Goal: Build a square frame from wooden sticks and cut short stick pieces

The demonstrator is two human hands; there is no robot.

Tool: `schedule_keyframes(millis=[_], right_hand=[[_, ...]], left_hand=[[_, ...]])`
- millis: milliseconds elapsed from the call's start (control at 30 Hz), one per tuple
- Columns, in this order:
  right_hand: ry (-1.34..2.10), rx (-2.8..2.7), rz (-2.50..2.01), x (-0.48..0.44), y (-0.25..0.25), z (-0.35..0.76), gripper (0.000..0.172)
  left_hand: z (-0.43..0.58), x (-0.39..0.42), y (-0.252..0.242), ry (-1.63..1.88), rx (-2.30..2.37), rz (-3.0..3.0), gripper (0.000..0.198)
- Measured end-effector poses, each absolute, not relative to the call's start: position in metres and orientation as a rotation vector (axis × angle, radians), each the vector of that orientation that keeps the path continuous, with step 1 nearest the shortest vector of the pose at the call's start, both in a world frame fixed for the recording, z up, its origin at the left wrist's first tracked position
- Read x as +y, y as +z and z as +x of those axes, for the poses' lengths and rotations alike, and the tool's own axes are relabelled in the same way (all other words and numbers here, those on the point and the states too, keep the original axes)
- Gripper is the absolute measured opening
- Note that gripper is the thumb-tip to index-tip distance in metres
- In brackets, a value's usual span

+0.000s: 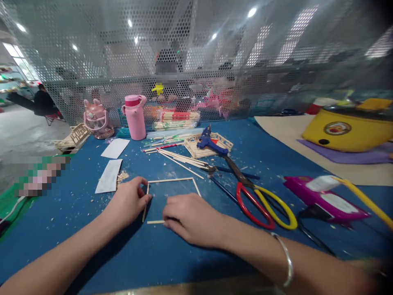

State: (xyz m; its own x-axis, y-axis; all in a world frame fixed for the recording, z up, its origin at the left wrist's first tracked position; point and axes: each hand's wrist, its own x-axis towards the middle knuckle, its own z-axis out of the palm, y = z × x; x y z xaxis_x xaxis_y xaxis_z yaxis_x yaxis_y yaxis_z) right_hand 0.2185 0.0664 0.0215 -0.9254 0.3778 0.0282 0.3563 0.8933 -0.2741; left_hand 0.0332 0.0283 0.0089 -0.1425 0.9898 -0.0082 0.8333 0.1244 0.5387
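Note:
Thin wooden sticks lie in a square outline [170,180] on the blue table [153,254]. My left hand [129,201] pinches the left side stick [145,205] with its fingertips closed on it. My right hand [192,218] rests palm down over the bottom stick [155,222], fingers curled together and pressing on it. A silver bracelet [287,262] circles my right wrist.
Red and yellow scissors [260,196], a blue glue gun [208,142], loose sticks [181,159], a pink bottle [135,116], a pink cup [95,118], white paper slips [109,176], a magenta tool [325,201] and a yellow pot [346,129] surround the work. A perforated screen stands behind.

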Motion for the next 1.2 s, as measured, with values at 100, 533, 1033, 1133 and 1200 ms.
schedule_keyframes(millis=[100,533,1033,1133,1200], right_hand=[[0.401,-2.974,-0.576,0.0666,0.0204,0.2180,0.014],[0.375,-2.983,-0.586,0.0657,0.0192,0.2161,0.017],[0.373,-2.979,-0.599,0.0652,0.0187,0.2149,0.015],[0.366,-2.985,-0.588,0.0654,0.0179,0.2141,0.017],[0.361,-2.992,-0.583,0.0652,0.0171,0.2133,0.017]], left_hand=[[0.0323,0.0280,0.0082,0.602,2.034,1.697,0.027],[0.0330,0.0294,0.0121,0.585,2.046,1.629,0.022],[0.0310,0.0301,0.0108,0.581,2.062,1.700,0.022],[0.0306,0.0305,0.0101,0.572,2.068,1.708,0.020],[0.0304,0.0305,0.0093,0.572,2.064,1.715,0.020]])
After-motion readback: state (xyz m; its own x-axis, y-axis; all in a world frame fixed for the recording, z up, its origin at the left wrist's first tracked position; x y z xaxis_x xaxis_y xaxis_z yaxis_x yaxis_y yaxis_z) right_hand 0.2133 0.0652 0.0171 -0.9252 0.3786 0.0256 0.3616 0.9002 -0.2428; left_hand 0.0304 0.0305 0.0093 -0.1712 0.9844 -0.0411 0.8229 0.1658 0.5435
